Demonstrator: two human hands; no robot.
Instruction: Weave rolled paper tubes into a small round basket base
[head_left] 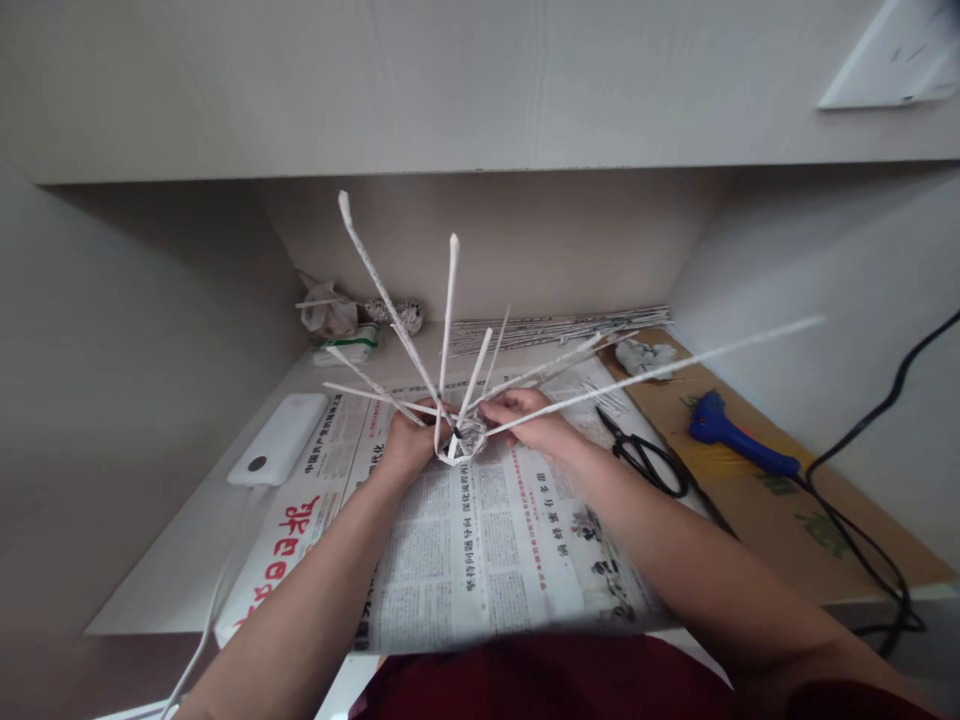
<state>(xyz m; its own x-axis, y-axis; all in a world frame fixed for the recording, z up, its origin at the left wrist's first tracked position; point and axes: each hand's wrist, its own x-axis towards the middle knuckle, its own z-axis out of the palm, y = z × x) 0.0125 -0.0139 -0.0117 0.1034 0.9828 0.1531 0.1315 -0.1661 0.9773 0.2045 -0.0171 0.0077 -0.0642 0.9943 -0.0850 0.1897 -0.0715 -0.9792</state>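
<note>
A small woven base of rolled newspaper (471, 440) is held just above the newspaper sheet (495, 540), with several long paper sticks (390, 300) fanning out from it. My left hand (411, 440) grips its left side, the fingers closed and partly hidden behind the sticks. On the right side my right hand (529, 418) closes its thumb and fingers around the edge and a paper stick. Near the left fingers a small dark piece shows inside the base; I cannot make out what it is.
Black-handled scissors (649, 460) lie right of the newspaper. A blue glue gun (739, 435) with a black cable rests on cardboard (750, 510). A white power bank (279, 440) sits left. Behind lie paper sticks (540, 332), a tissue pack (346, 345) and crumpled paper (643, 356).
</note>
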